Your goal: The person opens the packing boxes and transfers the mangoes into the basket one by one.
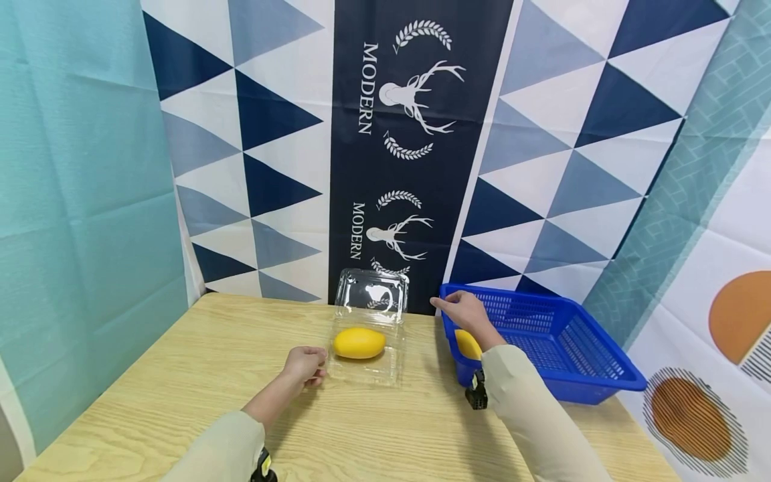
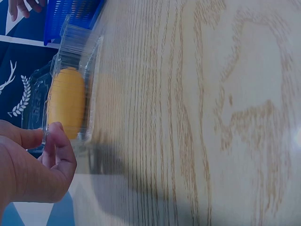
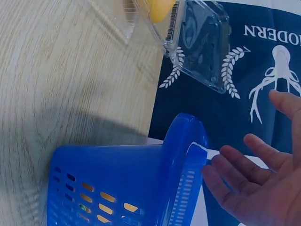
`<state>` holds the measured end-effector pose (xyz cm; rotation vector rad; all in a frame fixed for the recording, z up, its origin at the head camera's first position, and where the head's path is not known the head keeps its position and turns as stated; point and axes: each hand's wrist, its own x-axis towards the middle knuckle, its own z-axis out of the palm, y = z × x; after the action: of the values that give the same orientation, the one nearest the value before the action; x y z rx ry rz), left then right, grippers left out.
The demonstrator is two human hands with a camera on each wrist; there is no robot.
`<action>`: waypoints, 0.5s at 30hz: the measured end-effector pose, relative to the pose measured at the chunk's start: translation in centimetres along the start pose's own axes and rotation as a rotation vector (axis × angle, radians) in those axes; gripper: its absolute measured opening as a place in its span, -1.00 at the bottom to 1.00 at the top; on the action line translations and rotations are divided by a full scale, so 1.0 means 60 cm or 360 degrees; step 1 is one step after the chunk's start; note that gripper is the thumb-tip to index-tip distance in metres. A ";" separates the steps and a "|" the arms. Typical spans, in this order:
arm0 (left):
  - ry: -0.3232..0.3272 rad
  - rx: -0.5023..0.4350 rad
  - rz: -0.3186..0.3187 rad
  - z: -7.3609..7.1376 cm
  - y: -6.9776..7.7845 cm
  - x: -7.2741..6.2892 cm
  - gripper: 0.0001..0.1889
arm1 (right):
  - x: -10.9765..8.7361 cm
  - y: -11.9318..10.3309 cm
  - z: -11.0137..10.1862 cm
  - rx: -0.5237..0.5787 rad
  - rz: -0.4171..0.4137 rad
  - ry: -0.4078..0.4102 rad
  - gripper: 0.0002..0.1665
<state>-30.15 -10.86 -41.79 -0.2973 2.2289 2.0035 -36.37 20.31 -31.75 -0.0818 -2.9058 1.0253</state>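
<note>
Wood-grained table underneath everything. Blue basket on it to your right: looks stiff, best lifted by the rim. Clear container before you, lid standing up behind: thin plastic, probably very light, apt to skid or buckle if squeezed; hold it at an edge or corner. Yellow fruit lies lengthwise in the container's base; smooth, likely firm, perhaps slick, and probably heavier than its box. Take it round the middle. A second yellow fruit sits at the basket's left side, partly hidden by your wrist.

Your right arm reaches over the basket's near left corner; right hand hangs by the left rim, fingers loosely spread, nothing in them. Your left arm angles in from the left; left hand pinches the container's left edge between thumb and forefinger.
</note>
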 end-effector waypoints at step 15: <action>0.0021 -0.0008 -0.0008 0.001 -0.002 0.001 -0.68 | 0.000 -0.012 0.016 0.0057 -0.0209 -0.0019 -0.30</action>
<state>-30.16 -10.84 -41.94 -0.3174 2.2285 2.0109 -36.49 19.17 -32.04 0.1152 -2.8571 1.0585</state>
